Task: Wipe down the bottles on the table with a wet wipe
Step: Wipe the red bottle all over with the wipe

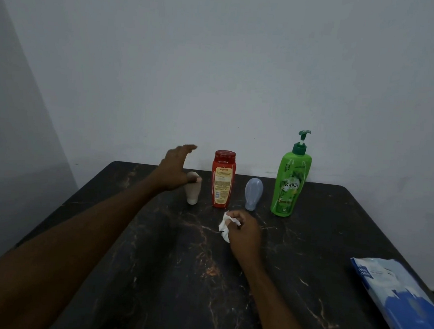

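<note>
A blue wipes pack (402,301) lies at the dark table's (175,278) near right edge; further in, the right hand (244,234) pinches a crumpled wet wipe (224,227); beyond, the left hand (175,167), fingers spread, reaches the beige tube (192,192) (thumb at its top), which stands in the back row with the red bottle (222,180), grey tube (253,193) and green pump bottle (289,185).

Left grip (176,167), right grip (245,232): bare hands; forearms bare too (all way to frame edge).
</note>
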